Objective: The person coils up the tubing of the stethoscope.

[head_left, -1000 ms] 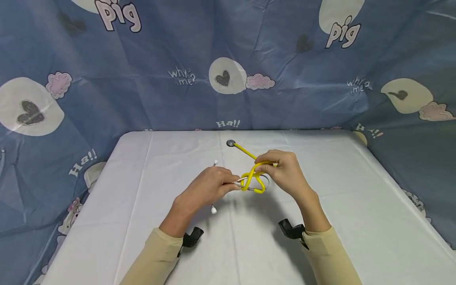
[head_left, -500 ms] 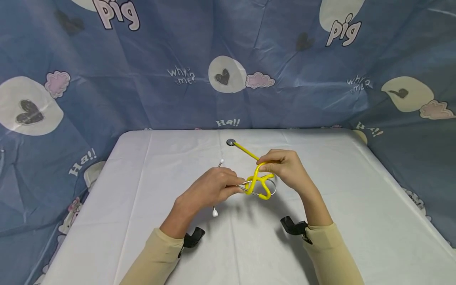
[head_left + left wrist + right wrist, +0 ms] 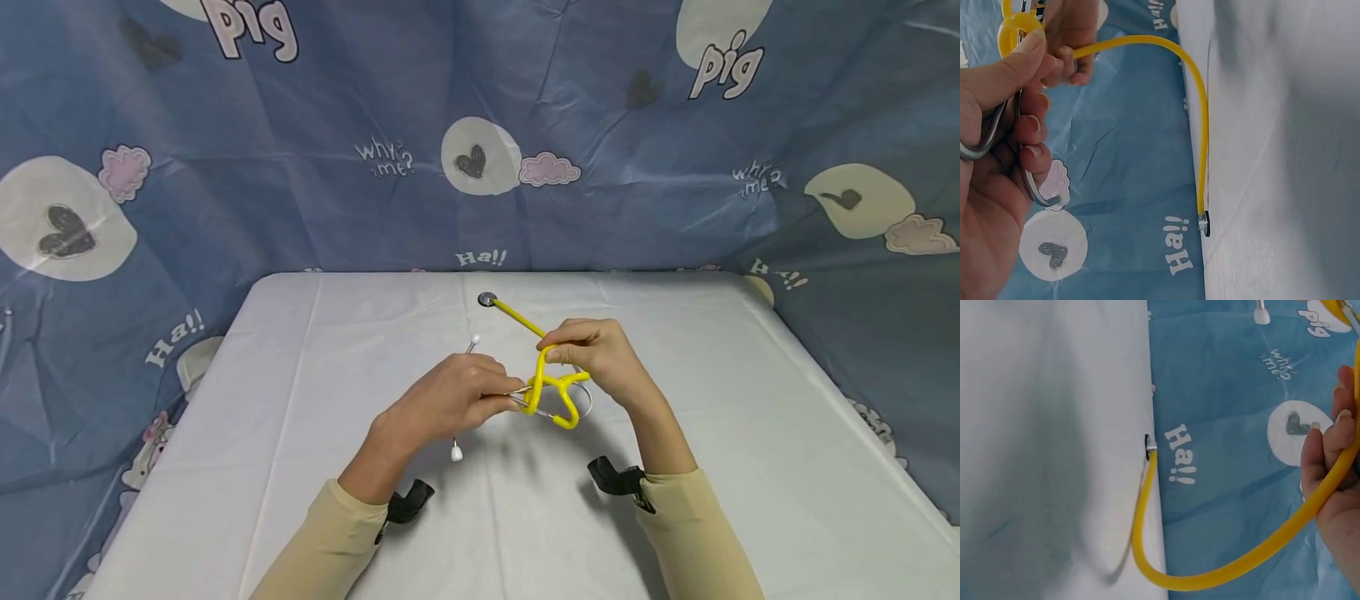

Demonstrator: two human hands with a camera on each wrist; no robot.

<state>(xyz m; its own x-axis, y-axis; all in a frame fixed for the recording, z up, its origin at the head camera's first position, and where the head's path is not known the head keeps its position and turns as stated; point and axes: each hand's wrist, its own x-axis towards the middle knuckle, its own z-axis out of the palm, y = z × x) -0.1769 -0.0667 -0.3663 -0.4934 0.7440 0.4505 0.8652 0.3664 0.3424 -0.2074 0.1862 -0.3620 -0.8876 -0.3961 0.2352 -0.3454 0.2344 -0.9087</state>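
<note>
A stethoscope with yellow tubing (image 3: 519, 318) is held over the table by both hands. My left hand (image 3: 450, 396) grips its metal ear tubes (image 3: 1036, 189), and the white ear tips (image 3: 457, 454) stick out on both sides of that hand. With thumb and fingers, my right hand (image 3: 596, 350) pinches the tubing beside a yellow loop (image 3: 538, 383) that passes around the metal tubes. In the right wrist view the tubing (image 3: 1210, 579) hangs in a curve from the right hand to the table. The round chest piece (image 3: 487, 299) rests near the table's far edge.
A white cloth covers the table (image 3: 360, 333). Behind it hangs a blue printed curtain (image 3: 322, 208), which also runs down the left and right sides. Black wrist mounts (image 3: 410, 501) sit under both forearms.
The left hand and the metal tubes have shifted slightly right. The yellow loop has moved right and a little down, hanging more open below the right hand. The chest piece has stayed put.
</note>
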